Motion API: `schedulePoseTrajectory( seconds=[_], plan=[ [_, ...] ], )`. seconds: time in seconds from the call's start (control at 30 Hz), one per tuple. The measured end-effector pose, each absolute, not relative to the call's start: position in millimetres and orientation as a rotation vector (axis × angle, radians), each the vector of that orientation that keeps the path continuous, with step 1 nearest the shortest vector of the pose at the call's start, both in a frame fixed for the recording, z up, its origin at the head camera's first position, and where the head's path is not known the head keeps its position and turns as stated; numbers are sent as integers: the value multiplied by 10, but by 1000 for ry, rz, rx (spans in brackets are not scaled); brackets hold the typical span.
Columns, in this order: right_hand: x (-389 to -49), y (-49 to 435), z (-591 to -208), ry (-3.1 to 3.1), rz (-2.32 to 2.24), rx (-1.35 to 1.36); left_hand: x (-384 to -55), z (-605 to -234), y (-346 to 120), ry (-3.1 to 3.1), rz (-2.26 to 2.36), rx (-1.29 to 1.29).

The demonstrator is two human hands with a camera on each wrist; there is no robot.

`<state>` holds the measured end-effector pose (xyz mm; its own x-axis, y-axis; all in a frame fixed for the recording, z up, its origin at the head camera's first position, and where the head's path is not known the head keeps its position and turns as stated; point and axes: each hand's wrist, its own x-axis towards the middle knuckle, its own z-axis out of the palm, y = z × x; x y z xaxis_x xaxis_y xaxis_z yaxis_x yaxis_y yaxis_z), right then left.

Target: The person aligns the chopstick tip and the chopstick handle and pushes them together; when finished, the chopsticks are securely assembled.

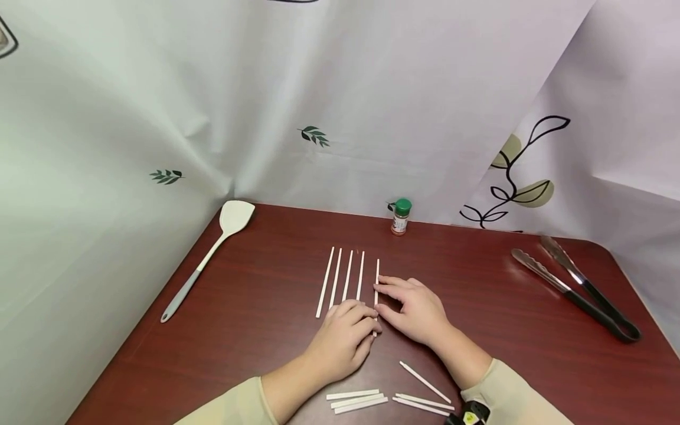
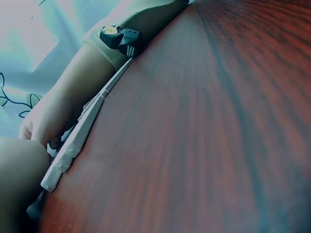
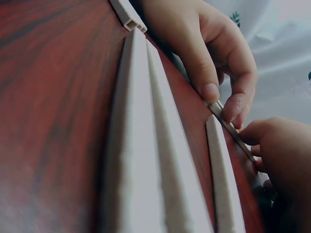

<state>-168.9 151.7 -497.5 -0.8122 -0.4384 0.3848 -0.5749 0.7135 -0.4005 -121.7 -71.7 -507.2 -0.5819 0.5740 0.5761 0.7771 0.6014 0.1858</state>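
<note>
Several slim white sticks (image 1: 326,282) lie side by side on the dark red-brown table. At the right end of this row, a white stick (image 1: 378,268) has both hands on it. The left hand (image 1: 345,336) pinches its near end, with thumb and finger on either side in the right wrist view. Farther up the same stick, the fingertips of the right hand (image 1: 411,307) touch its right side, fingers loosely extended. In the left wrist view, the left hand (image 2: 19,170) overlaps the right hand (image 2: 43,119), hiding the fingertips.
Nearer the person lie two loose groups of white sticks (image 1: 358,402) (image 3: 138,136), below and between the forearms. A white spatula (image 1: 212,251) lies at left and metal tongs (image 1: 579,289) at right. A green-capped spice jar (image 1: 400,218) stands by the back curtain (image 1: 414,106).
</note>
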Motion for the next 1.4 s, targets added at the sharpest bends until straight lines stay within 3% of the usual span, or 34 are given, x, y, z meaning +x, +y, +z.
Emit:
schedulePoseTrajectory(
  seconds=[0.57, 0.93, 1.4],
  plan=[
    [-1696, 1531, -4988, -2623, 789, 807, -1225, -5081, -729, -2382, -613, -1067],
    [-1651, 1568, -5011, -2450, 1240, 733, -1229, -5065, -743, -2390, -606, -1047],
    [-1254, 1843, -5046, -2303, 1290, 950, -1172, -4981, -745, -2252, -625, -1245]
  ],
)
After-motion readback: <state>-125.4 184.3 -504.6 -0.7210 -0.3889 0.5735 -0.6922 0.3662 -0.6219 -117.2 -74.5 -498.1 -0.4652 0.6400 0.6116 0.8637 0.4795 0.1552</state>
